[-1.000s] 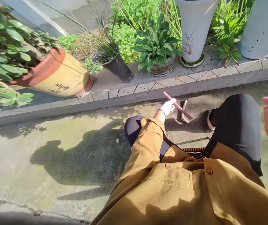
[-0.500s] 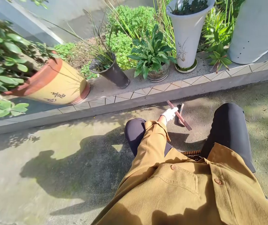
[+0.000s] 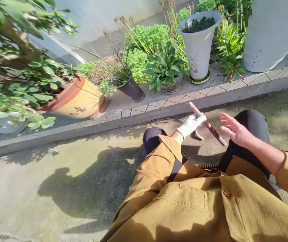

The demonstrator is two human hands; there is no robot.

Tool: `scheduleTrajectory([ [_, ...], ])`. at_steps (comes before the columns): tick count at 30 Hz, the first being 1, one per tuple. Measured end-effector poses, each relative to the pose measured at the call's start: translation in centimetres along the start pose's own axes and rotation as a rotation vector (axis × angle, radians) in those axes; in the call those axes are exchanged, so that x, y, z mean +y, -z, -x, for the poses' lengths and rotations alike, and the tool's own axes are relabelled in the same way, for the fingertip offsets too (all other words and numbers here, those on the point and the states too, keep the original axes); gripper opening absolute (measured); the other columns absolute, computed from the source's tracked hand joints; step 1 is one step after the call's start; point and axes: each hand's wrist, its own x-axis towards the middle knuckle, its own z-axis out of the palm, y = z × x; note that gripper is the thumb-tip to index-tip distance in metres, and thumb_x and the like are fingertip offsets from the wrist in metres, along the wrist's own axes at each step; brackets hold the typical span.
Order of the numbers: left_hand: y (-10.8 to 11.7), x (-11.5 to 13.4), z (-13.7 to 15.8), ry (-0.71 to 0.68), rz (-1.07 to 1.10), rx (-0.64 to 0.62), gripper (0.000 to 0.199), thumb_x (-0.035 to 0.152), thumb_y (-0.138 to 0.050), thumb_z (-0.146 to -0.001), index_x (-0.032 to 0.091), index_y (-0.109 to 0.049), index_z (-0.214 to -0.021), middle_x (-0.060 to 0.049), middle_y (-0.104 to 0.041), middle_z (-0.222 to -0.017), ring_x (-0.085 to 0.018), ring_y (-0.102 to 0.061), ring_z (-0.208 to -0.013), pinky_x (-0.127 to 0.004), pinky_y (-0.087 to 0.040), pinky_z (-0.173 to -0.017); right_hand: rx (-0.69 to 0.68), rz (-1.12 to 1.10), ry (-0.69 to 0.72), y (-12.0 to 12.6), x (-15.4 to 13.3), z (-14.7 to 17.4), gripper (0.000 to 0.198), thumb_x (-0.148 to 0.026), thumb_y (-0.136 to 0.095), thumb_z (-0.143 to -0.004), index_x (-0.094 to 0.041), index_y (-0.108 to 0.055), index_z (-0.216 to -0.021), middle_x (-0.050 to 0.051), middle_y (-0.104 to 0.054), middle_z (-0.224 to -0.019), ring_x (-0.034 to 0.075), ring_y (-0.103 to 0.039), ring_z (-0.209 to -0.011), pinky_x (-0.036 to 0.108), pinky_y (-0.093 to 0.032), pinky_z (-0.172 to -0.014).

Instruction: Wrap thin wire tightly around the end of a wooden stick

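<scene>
1. Left hand (image 3: 190,125) — white-gloved, fingers closed round a reddish stick (image 3: 211,130), nearer its far end.
2. Stick: held aslant above the ground, between the knees. Far end points toward the tiled ledge (image 3: 139,111); near end appears just beside the right thigh (image 3: 231,154), contact cannot be determined.
3. Right hand (image 3: 237,131) — ungloved, fingers spread, holding nothing; a gap separates it from the stick.
4. Ground below: a bent brown piece (image 3: 198,135), partly hidden by the left hand.
5. Limits: ledge edge crosses ahead, bearing pots, among them a white pot (image 3: 199,50); left knee (image 3: 154,136) and right knee (image 3: 254,123) bound the sides.
6. Lateral room: concrete floor (image 3: 15,181) extends well past the left knee, carrying a shadow (image 3: 83,185).
</scene>
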Motion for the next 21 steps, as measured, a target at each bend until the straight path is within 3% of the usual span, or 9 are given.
scheduleTrajectory([
  [1, -0.5, -0.2, 0.6, -0.006, 0.014, 0.033, 0.038, 0.052, -0.081, -0.1, 0.016, -0.072, -0.09, -0.001, -0.069, -0.08, -0.01, -0.055, -0.07, -0.026, -0.045, -0.067, -0.089, -0.034, -0.004, -2.0, -1.0, -2.3, 0.091, -0.06, -0.077, -0.083, -0.026, -0.057, -0.164, 0.017, -0.075, -0.143, 0.035, -0.076, -0.126, 0.055, -0.063, -0.109],
  [3, -0.9, -0.5, 1.2, -0.008, 0.042, 0.134, 0.037, 0.051, -0.079, -0.101, 0.016, -0.073, -0.094, -0.003, -0.069, -0.08, -0.012, -0.056, -0.069, -0.027, -0.047, -0.067, -0.24, -0.046, -0.081, -5.0, -2.4, -6.1, 0.089, -0.048, -0.079, -0.086, -0.023, -0.054, -0.168, 0.008, -0.078, -0.101, 0.025, -0.074, -0.086, 0.043, -0.063, -0.084],
  [5, -0.4, -0.6, 1.4, -0.069, 0.088, 0.166, 0.037, 0.053, -0.07, -0.106, 0.016, -0.074, -0.106, -0.002, -0.067, -0.079, -0.012, -0.054, -0.067, -0.028, -0.048, -0.066, -0.279, -0.065, -0.095, -6.0, -3.0, -8.9, 0.081, -0.04, -0.079, -0.087, -0.023, -0.058, -0.163, 0.001, -0.067, -0.079, 0.018, -0.058, -0.064, 0.033, -0.052, -0.064],
  [7, 0.5, -0.4, 1.1, -0.114, 0.081, 0.178, 0.034, 0.049, -0.066, -0.108, 0.017, -0.075, -0.115, -0.002, -0.07, -0.085, -0.013, -0.057, -0.069, -0.028, -0.05, -0.068, -0.291, -0.094, -0.088, -5.5, -3.0, -10.6, 0.077, -0.04, -0.08, -0.085, -0.023, -0.059, -0.157, -0.003, -0.059, -0.071, 0.015, -0.047, -0.056, 0.03, -0.039, -0.054],
  [11, 2.1, -0.4, -0.1, -0.077, -0.174, 0.278, 0.021, 0.028, -0.065, -0.103, 0.015, -0.081, -0.107, -0.005, -0.08, -0.098, -0.015, -0.064, -0.082, -0.029, -0.055, -0.083, -0.365, -0.241, -0.068, -4.0, -2.3, -11.3, 0.077, -0.068, -0.078, -0.083, -0.023, -0.054, -0.14, -0.003, -0.054, -0.074, 0.013, -0.04, -0.057, 0.028, -0.033, -0.052],
  [15, 2.4, -2.2, -1.2, -0.066, -0.341, 0.275, 0.024, 0.028, -0.063, -0.104, 0.016, -0.084, -0.104, -0.006, -0.084, -0.107, -0.019, -0.072, -0.101, -0.031, -0.055, -0.1, -0.395, -0.301, -0.08, -4.2, -0.8, -10.9, 0.076, -0.092, -0.063, -0.082, -0.026, -0.05, -0.118, -0.003, -0.047, -0.08, 0.012, -0.034, -0.059, 0.027, -0.031, -0.054],
  [18, 2.2, -3.6, -1.2, -0.02, -0.489, 0.138, 0.026, 0.029, -0.061, -0.105, 0.017, -0.084, -0.108, -0.005, -0.084, -0.111, -0.02, -0.074, -0.106, -0.031, -0.056, -0.101, -0.337, -0.142, -0.127, -3.6, 0.7, -12.0, 0.065, -0.084, -0.062, -0.089, -0.026, -0.054, -0.118, -0.001, -0.049, -0.08, 0.014, -0.039, -0.061, 0.029, -0.033, -0.058],
  [21, 2.1, -3.8, -0.8, -0.035, -0.598, -0.04, 0.024, 0.029, -0.063, -0.106, 0.018, -0.084, -0.108, -0.005, -0.084, -0.11, -0.02, -0.074, -0.103, -0.03, -0.056, -0.099, -0.294, 0.094, -0.186, -2.3, 2.2, -13.2, 0.041, -0.061, -0.071, -0.091, -0.024, -0.063, -0.106, 0.005, -0.057, -0.078, 0.02, -0.052, -0.071, 0.034, -0.04, -0.068],
])
